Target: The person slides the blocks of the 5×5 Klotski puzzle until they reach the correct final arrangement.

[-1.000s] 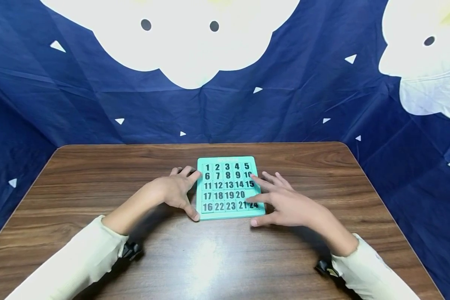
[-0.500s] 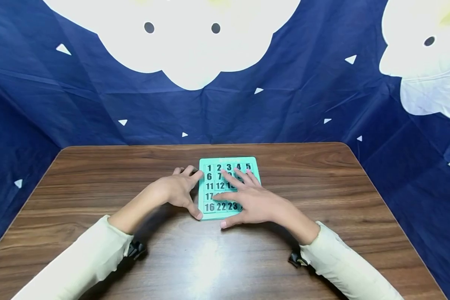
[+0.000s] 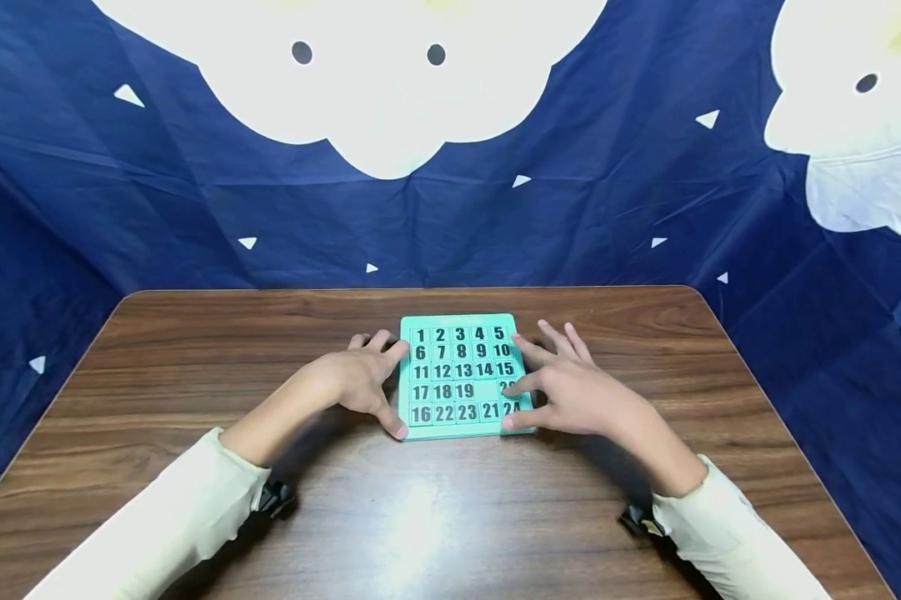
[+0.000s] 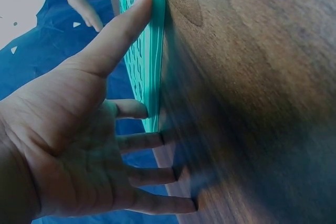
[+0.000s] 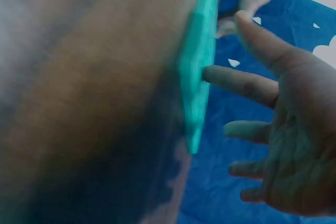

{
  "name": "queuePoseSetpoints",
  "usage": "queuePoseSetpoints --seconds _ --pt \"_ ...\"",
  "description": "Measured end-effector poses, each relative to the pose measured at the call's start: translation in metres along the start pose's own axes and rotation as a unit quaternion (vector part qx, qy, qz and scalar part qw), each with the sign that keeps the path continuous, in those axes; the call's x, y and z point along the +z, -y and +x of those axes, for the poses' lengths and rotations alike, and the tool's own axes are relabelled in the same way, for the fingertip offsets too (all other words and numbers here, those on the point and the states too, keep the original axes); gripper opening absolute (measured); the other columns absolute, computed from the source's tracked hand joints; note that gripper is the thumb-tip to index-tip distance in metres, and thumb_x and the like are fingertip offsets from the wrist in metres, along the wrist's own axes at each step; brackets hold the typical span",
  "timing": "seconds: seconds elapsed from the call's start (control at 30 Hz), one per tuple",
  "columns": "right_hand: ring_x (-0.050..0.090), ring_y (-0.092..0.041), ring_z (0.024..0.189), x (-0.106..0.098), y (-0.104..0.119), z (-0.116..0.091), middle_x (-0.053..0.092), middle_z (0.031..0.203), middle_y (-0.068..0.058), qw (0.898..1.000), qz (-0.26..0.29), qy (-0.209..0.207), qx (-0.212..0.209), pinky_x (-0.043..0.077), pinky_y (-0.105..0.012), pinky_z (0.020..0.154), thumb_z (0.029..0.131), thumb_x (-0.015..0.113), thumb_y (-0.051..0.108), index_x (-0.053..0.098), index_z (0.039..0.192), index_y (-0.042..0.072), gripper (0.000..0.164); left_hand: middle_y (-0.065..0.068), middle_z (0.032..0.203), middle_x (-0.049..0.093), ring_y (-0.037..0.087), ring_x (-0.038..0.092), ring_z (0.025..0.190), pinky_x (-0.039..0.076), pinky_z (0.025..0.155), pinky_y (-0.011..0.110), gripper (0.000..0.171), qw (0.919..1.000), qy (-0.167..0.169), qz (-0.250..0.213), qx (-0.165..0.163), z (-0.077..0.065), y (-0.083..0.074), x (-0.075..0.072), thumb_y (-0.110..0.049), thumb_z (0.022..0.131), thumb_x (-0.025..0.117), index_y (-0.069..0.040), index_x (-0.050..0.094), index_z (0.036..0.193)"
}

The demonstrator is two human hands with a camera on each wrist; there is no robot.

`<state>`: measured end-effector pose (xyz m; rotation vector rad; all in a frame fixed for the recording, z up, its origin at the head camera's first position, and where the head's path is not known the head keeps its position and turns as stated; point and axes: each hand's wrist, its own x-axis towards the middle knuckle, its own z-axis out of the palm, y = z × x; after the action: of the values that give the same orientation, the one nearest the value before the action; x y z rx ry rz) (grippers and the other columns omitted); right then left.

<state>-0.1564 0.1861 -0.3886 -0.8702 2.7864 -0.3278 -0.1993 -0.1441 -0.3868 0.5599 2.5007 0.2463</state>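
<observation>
A turquoise number slide puzzle (image 3: pixel 461 371) lies flat on the table, its black-numbered tiles in rows. The fourth row reads 17, 18, 19, then a bare slot (image 3: pixel 485 390), then the 20 tile (image 3: pixel 503 386), partly covered by a fingertip. With fingers spread, my left hand (image 3: pixel 360 379) steadies the puzzle's left side, thumb on the lower left corner and index finger at the edge. My right hand (image 3: pixel 573 392) touches the 20 tile with its index fingertip. Its thumb is over the 24 tile, and the other fingers are extended, off the board in the right wrist view.
The puzzle rests on a dark wood-grain table (image 3: pixel 435 500) with a bright light reflection near the front. A blue cloth backdrop (image 3: pixel 450 225) with white cloud shapes rises behind and along the sides. Small black devices (image 3: pixel 273 498) sit at both wrists.
My right hand swept left across the board, then back to its right side. The 20 tile has shifted one column right, leaving the slot on its left. The left hand stays at the edge.
</observation>
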Motion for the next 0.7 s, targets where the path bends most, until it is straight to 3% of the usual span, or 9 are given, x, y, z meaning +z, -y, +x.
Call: queuePoseSetpoints --seconds 0.07,0.23,0.43,0.6,0.7 --pt "0.01 -0.058 0.174 -0.001 0.003 0.003 0.035 0.184 -0.018 1.0 -0.011 -0.005 -0.006 0.001 -0.082 0.136 0.092 0.084 0.069 0.088 0.127 0.03 0.053 0.02 0.173 0.033 0.057 0.034 0.158 0.05 0.117 0.072 0.105 1.0 0.001 0.002 0.0 0.0 -0.001 -0.001 -0.063 0.076 0.101 -0.019 0.044 0.152" --pt "0.002 -0.054 0.176 0.006 0.018 0.014 0.022 0.189 -0.013 0.999 0.005 0.03 -0.038 -0.003 -0.079 0.137 0.094 0.076 0.078 0.075 0.15 0.037 0.069 0.02 0.173 0.032 0.056 0.034 0.157 0.05 0.117 0.071 0.109 1.0 0.006 0.006 -0.001 0.001 -0.003 -0.001 -0.063 0.077 0.101 -0.019 0.041 0.157" --pt "0.0 -0.057 0.175 0.002 0.027 0.017 0.037 0.183 -0.015 1.0 -0.026 -0.001 -0.012 -0.003 -0.081 0.136 0.088 0.083 0.076 0.088 0.127 0.029 0.06 0.019 0.17 0.034 0.056 0.035 0.155 0.05 0.117 0.071 0.107 1.0 0.006 0.003 0.006 0.0 -0.003 -0.002 -0.063 0.077 0.101 -0.019 0.042 0.155" --pt "0.002 -0.057 0.175 0.008 0.038 0.03 0.027 0.188 -0.014 0.998 -0.015 0.022 -0.052 -0.001 -0.082 0.135 0.091 0.078 0.079 0.079 0.146 0.033 0.071 0.019 0.168 0.035 0.056 0.036 0.154 0.051 0.115 0.071 0.103 0.9999 0.008 0.007 0.004 0.0 -0.002 -0.003 -0.064 0.077 0.1 -0.019 0.043 0.15" --pt "0.0 -0.056 0.176 0.007 0.04 0.031 0.028 0.188 -0.012 0.999 -0.025 0.028 -0.035 -0.002 -0.081 0.136 0.088 0.079 0.081 0.08 0.143 0.037 0.07 0.019 0.168 0.035 0.056 0.037 0.154 0.051 0.114 0.071 0.105 0.9999 0.009 0.007 0.005 0.0 -0.001 -0.002 -0.065 0.077 0.1 -0.019 0.043 0.152"
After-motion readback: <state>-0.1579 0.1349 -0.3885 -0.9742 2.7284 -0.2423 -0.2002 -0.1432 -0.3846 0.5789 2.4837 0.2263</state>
